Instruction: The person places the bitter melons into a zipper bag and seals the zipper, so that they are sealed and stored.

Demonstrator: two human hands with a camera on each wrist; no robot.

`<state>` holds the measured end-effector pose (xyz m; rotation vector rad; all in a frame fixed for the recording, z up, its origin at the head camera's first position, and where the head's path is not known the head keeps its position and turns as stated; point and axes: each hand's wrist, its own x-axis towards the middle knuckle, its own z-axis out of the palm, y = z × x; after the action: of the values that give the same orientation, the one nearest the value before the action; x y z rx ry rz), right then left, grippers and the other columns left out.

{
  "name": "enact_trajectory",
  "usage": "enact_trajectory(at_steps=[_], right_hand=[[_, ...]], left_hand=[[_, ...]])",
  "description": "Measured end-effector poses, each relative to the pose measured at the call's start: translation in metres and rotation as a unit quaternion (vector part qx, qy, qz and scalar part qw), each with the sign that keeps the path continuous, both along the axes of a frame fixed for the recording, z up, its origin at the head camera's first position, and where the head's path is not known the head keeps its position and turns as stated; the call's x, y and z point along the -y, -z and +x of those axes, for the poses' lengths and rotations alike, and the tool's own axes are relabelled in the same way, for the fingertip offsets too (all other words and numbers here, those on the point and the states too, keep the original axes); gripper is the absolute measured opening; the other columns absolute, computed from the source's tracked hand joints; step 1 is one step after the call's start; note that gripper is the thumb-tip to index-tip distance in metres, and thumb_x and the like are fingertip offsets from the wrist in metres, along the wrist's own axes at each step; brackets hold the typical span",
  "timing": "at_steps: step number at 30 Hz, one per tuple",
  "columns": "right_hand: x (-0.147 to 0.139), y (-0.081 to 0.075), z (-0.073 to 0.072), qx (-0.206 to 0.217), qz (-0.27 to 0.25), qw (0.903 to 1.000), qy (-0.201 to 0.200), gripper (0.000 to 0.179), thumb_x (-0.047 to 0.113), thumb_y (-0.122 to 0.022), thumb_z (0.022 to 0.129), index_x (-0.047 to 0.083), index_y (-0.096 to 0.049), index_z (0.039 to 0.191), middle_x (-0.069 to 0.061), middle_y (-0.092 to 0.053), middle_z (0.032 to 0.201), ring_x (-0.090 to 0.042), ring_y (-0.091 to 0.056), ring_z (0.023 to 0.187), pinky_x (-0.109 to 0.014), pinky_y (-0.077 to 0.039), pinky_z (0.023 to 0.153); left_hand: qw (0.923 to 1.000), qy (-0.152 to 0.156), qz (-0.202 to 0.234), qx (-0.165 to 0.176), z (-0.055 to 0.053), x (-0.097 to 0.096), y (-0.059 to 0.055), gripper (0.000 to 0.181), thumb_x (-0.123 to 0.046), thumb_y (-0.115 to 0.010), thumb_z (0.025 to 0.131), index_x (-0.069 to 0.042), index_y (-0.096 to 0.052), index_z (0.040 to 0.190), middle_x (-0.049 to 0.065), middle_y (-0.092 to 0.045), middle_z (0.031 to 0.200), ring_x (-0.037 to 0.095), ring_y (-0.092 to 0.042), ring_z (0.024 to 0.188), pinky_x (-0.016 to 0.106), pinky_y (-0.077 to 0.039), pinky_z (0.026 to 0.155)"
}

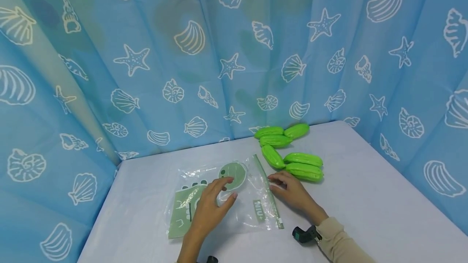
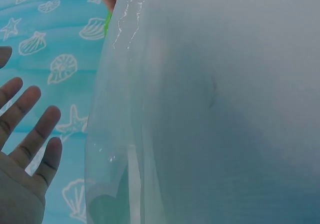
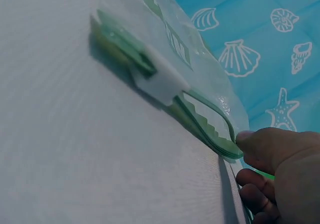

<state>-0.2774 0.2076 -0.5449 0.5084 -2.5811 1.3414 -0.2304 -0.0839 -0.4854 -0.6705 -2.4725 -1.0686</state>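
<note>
A clear plastic zip bag (image 1: 243,210) with a green cartoon print lies flat on the white table. Above its middle hovers my left hand (image 1: 210,208), fingers spread and holding nothing; the left wrist view also shows these spread fingers (image 2: 37,134). My right hand (image 1: 290,192) is at the bag's green zip edge. In the right wrist view its thumb (image 3: 260,144) and curled fingers pinch that edge, and the bag's mouth (image 3: 205,116) gapes beside a white slider (image 3: 160,79). Bright green, ridged, oblong vegetables (image 1: 303,171) lie just beyond the right hand.
More of the green vegetables (image 1: 276,140) lie in a loose group toward the table's back edge. A blue curtain (image 1: 226,52) with white shell and starfish prints hangs around the white table (image 1: 139,198). A black wrist device (image 1: 305,234) sits on the right wrist.
</note>
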Motion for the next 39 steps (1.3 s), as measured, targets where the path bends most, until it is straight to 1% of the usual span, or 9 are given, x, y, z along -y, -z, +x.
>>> enact_trajectory(at_steps=[8, 12, 18, 22, 25, 28, 32, 35, 39], right_hand=[[-0.002, 0.003, 0.003, -0.009, 0.018, 0.9998, -0.008, 0.038, 0.021, -0.076, 0.091, 0.012, -0.067, 0.126, -0.004, -0.06, 0.12, -0.021, -0.059, 0.106, -0.043, -0.053, 0.092], [-0.006, 0.005, -0.001, -0.04, 0.049, 0.9979, -0.011, 0.037, 0.023, -0.077, 0.09, 0.015, -0.069, 0.125, -0.003, -0.059, 0.122, -0.024, -0.059, 0.111, -0.046, -0.051, 0.095], [-0.009, 0.007, -0.005, -0.088, 0.078, 0.9928, -0.02, 0.033, 0.021, -0.079, 0.088, 0.015, -0.073, 0.12, -0.004, -0.058, 0.12, -0.025, -0.057, 0.114, -0.05, -0.048, 0.098], [-0.006, 0.01, -0.002, -0.108, 0.093, 0.9895, -0.022, 0.034, 0.021, -0.079, 0.088, 0.015, -0.073, 0.121, -0.005, -0.059, 0.12, -0.026, -0.057, 0.113, -0.05, -0.049, 0.096], [-0.005, 0.011, 0.0, -0.114, 0.104, 0.9877, -0.024, 0.035, 0.021, -0.078, 0.088, 0.014, -0.072, 0.122, -0.006, -0.059, 0.121, -0.027, -0.057, 0.114, -0.051, -0.049, 0.094], [-0.006, 0.011, 0.001, -0.12, 0.112, 0.9863, -0.017, 0.036, 0.02, -0.079, 0.088, 0.014, -0.071, 0.123, -0.006, -0.058, 0.121, -0.028, -0.056, 0.115, -0.05, -0.049, 0.094], [-0.006, 0.01, 0.0, -0.143, 0.113, 0.9832, -0.016, 0.037, 0.017, -0.08, 0.086, 0.012, -0.072, 0.122, -0.008, -0.059, 0.121, -0.029, -0.057, 0.114, -0.051, -0.05, 0.094], [-0.005, 0.01, -0.001, -0.156, 0.101, 0.9822, -0.027, 0.036, 0.016, -0.08, 0.086, 0.011, -0.072, 0.121, -0.011, -0.059, 0.12, -0.03, -0.057, 0.114, -0.052, -0.05, 0.092], [-0.002, 0.012, 0.001, -0.146, 0.098, 0.9841, -0.029, 0.034, 0.019, -0.079, 0.088, 0.012, -0.072, 0.12, -0.009, -0.059, 0.121, -0.03, -0.057, 0.114, -0.052, -0.05, 0.092]], left_hand=[[0.9998, 0.012, -0.006, 0.015, -0.001, -0.007, 0.002, 0.038, -0.043, -0.068, 0.095, -0.038, -0.06, 0.132, -0.022, -0.055, 0.132, 0.005, -0.058, 0.104, 0.039, -0.051, 0.088], [0.9997, 0.025, 0.001, 0.007, -0.007, -0.009, 0.001, 0.039, -0.04, -0.068, 0.096, -0.035, -0.06, 0.133, -0.018, -0.056, 0.133, 0.011, -0.06, 0.104, 0.037, -0.053, 0.087], [0.9994, 0.034, -0.008, 0.008, -0.015, -0.017, 0.001, 0.039, -0.038, -0.069, 0.095, -0.032, -0.061, 0.133, -0.016, -0.057, 0.133, 0.01, -0.061, 0.105, 0.036, -0.053, 0.089], [0.9979, 0.062, -0.013, -0.014, -0.022, -0.028, 0.005, 0.037, -0.035, -0.069, 0.096, -0.025, -0.063, 0.131, -0.01, -0.059, 0.132, 0.018, -0.063, 0.106, 0.037, -0.054, 0.089], [0.9964, 0.071, -0.033, -0.033, -0.028, -0.037, 0.008, 0.035, -0.032, -0.068, 0.097, -0.02, -0.065, 0.13, -0.004, -0.061, 0.132, 0.017, -0.062, 0.11, 0.038, -0.053, 0.091], [0.9944, 0.074, -0.059, -0.047, -0.033, -0.047, 0.008, 0.035, -0.033, -0.066, 0.098, -0.019, -0.065, 0.129, -0.002, -0.06, 0.133, 0.016, -0.058, 0.118, 0.039, -0.049, 0.099], [0.9918, 0.089, -0.066, -0.064, -0.038, -0.061, 0.004, 0.035, -0.033, -0.066, 0.097, -0.017, -0.066, 0.128, -0.001, -0.061, 0.133, 0.019, -0.056, 0.124, 0.042, -0.047, 0.103], [0.9899, 0.1, -0.066, -0.076, -0.04, -0.068, 0.003, 0.035, -0.03, -0.068, 0.096, -0.014, -0.066, 0.127, 0.001, -0.062, 0.132, 0.02, -0.057, 0.122, 0.043, -0.048, 0.101], [0.9868, 0.111, -0.086, -0.081, -0.041, -0.074, 0.007, 0.036, -0.026, -0.07, 0.094, -0.012, -0.066, 0.127, 0.002, -0.062, 0.13, 0.02, -0.059, 0.118, 0.04, -0.05, 0.098]])
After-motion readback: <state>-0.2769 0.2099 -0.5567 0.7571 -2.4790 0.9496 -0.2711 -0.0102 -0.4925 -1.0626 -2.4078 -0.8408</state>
